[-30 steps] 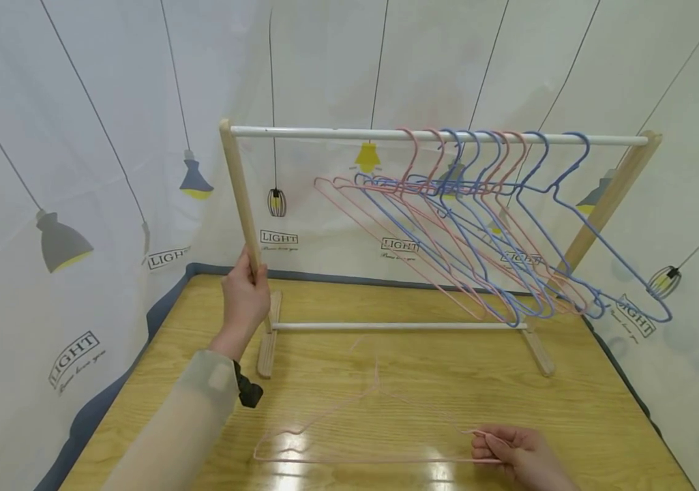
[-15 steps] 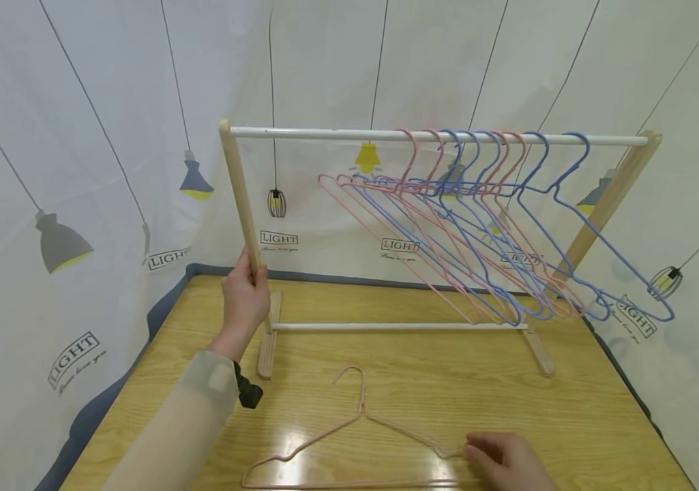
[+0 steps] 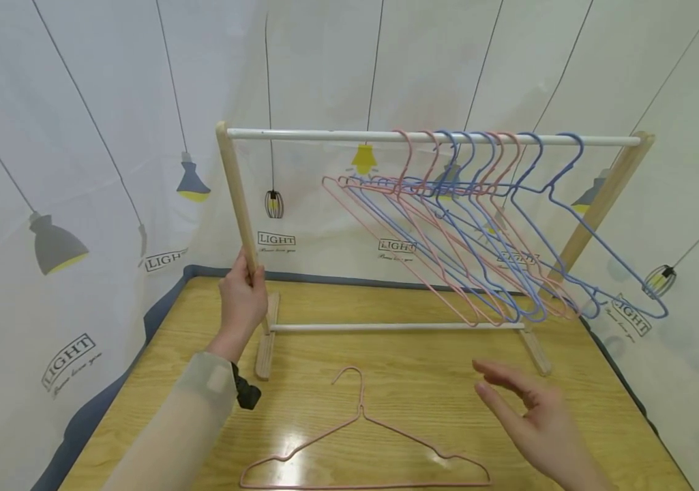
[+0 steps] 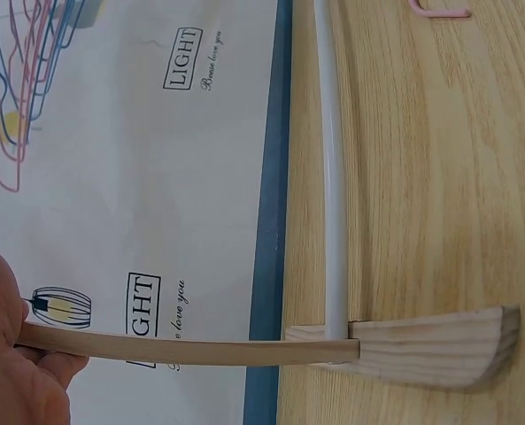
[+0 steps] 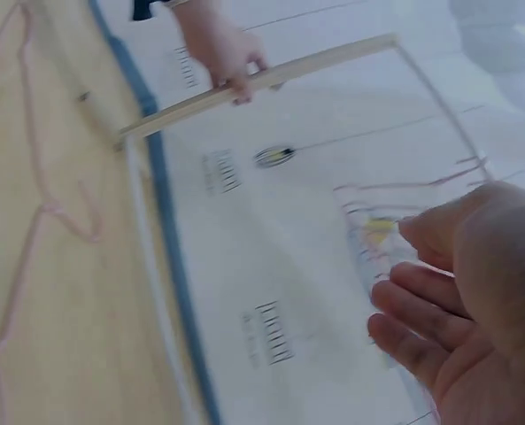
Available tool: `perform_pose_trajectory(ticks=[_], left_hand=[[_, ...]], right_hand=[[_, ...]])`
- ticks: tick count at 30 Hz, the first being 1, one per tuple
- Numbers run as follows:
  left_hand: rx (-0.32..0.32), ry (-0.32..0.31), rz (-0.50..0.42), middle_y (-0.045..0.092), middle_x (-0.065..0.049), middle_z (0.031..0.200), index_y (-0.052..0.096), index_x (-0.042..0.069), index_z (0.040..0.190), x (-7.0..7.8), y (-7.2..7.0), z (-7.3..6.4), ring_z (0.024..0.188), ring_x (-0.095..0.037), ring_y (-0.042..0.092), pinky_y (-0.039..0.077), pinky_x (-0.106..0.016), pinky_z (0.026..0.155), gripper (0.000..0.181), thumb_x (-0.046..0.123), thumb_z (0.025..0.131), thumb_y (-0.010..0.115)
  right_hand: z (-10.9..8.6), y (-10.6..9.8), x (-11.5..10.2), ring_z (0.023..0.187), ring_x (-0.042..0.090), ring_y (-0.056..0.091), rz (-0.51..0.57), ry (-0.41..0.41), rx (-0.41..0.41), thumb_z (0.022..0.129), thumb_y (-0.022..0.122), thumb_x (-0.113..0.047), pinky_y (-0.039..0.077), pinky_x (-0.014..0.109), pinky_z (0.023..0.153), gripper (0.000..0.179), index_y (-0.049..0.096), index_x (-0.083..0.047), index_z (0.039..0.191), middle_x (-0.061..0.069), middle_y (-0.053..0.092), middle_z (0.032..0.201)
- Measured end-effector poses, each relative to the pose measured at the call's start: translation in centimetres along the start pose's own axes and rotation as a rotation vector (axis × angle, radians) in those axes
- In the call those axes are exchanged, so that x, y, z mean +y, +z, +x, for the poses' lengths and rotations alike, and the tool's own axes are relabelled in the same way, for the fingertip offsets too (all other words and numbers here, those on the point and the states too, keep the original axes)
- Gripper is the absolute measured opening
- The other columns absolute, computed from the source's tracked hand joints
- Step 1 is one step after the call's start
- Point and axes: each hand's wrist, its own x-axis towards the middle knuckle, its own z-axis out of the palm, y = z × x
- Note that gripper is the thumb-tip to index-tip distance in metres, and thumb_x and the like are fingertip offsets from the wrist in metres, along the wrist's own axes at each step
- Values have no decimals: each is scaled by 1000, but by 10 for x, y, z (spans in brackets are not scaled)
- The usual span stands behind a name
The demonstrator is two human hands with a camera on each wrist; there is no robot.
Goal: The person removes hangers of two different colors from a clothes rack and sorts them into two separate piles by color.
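My left hand (image 3: 243, 300) grips the left wooden post (image 3: 237, 194) of a small clothes rack; in the left wrist view its fingers wrap that post. A pink hanger (image 3: 361, 411) lies flat on the table in front of the rack, hook pointing to the back. To the right of this hanger, my right hand (image 3: 539, 419) is held above the table, touching nothing, thumb and fingers apart. Several pink and blue hangers (image 3: 490, 232) hang from the rack's white top rail (image 3: 318, 136), bunched toward the right half.
The rack's white lower rail (image 3: 386, 327) joins its wooden feet (image 3: 265, 354) on the wood-grain table (image 3: 423, 382). A white cloth printed with lamps (image 3: 324, 61) surrounds the table's back and sides.
My right hand has let go of the pink hanger, now flat on the table, and has lifted away up and to the right. My left hand keeps its grip on the post.
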Motion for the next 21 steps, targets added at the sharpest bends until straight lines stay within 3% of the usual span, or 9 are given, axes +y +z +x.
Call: perform_pose_trajectory(ticks=[5, 8, 13, 17, 21], left_hand=[[5, 8, 6, 73, -23, 121, 53, 13, 156, -3, -1, 1, 82, -31, 73, 57, -43, 63, 48, 5, 109, 57], [4, 8, 13, 74, -24, 118, 52, 14, 156, -4, -3, 1, 80, -31, 73, 57, -45, 63, 48, 6, 109, 57], [0, 11, 9, 73, -25, 122, 51, 15, 157, -3, -3, 0, 85, -33, 74, 58, -48, 65, 49, 6, 109, 56], [-7, 17, 14, 72, -26, 122, 50, 13, 157, -1, -3, 0, 86, -33, 74, 58, -47, 65, 49, 6, 109, 56], [-7, 22, 25, 74, -25, 114, 53, 11, 154, -1, -1, 0, 77, -31, 71, 56, -46, 62, 46, 6, 109, 57]], right_hand=[[40, -10, -17, 116, 13, 70, 147, -203, 107, 82, 69, 30, 53, 24, 97, 46, 70, 11, 125, 16, 73, 127], [60, -11, -22, 117, 17, 70, 181, -251, 146, 81, 67, 32, 53, 26, 97, 47, 69, 14, 124, 21, 72, 126], [79, -8, -26, 118, 16, 70, 138, -171, 136, 88, 71, 24, 53, 28, 98, 45, 71, 6, 129, 14, 73, 127], [88, 4, -22, 116, 15, 70, 190, -72, 140, 94, 71, 15, 54, 26, 96, 39, 70, 5, 132, 12, 73, 128], [94, 16, -14, 113, 11, 69, 225, 11, 142, 97, 71, 9, 55, 22, 92, 35, 68, 7, 132, 19, 71, 127]])
